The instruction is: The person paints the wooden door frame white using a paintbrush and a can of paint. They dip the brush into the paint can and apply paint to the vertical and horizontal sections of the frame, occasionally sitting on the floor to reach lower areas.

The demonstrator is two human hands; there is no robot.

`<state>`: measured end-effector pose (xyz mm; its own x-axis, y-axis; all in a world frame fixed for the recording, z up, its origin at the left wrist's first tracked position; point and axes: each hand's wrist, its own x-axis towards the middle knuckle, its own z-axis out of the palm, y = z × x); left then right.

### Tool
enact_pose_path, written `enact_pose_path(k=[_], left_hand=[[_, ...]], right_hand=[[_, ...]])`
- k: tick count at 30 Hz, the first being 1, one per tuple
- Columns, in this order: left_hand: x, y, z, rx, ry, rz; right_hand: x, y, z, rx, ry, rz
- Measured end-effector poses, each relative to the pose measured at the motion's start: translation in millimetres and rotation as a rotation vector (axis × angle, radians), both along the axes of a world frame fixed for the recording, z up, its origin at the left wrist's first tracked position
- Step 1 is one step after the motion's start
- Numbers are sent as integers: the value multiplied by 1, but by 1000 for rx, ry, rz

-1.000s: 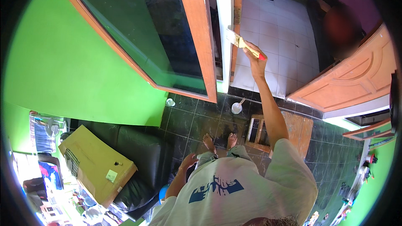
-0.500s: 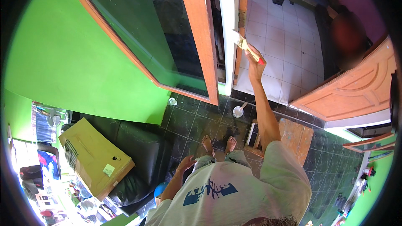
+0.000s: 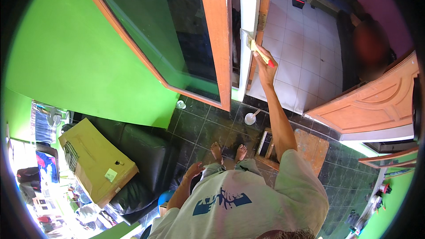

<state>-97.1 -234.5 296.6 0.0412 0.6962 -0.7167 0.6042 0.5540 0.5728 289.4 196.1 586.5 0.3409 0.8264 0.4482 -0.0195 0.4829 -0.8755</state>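
My right hand [image 3: 266, 68] reaches forward, its fingers closed around a paintbrush [image 3: 260, 54] with a pale handle and a red end. The brush's bristles are at the white strip of wall [image 3: 249, 15] beside the doorway and seem to touch it. My left hand [image 3: 193, 170] hangs low by my left leg, fingers loosely apart and nothing visible in it. On the dark tiles ahead of my bare feet sits a small white bowl [image 3: 250, 119] with a stick-like handle across its rim.
A wood-framed glass pane [image 3: 225, 53] stands left of the strip. A carved wooden door [image 3: 372, 97] swings at right. Beside my feet lies a wooden panel [image 3: 312, 150]. A white cup [image 3: 180, 104] is by the green wall; a cardboard box [image 3: 99, 159] rests on a black sofa [image 3: 148, 150].
My right hand and the brush have moved slightly left and down, bringing the bristles over the white strip. The whole view has shifted a little; my left hand stays low.
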Motion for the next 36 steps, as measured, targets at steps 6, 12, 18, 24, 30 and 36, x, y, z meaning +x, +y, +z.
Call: enact_pose_path(k=[6,12,18,24,30,36], left_hand=[[-2,10,11,-50,17,-65],[13,21,14,-56,-3,-60],[5,8,0,3,-7,35],[10,13,4,-28,14,-48],[9,19,-10,10,19,-80],[26,27,-11,10,-24,-92]], right_hand=[[-3,0,2,24,-32,-2],[6,2,6,39,-62,-15],[4,-7,7,166,-161,-37],[37,6,27,118,-809,-17],[37,23,108,433,-1046,-210],[30,2,154,695,-986,-393]])
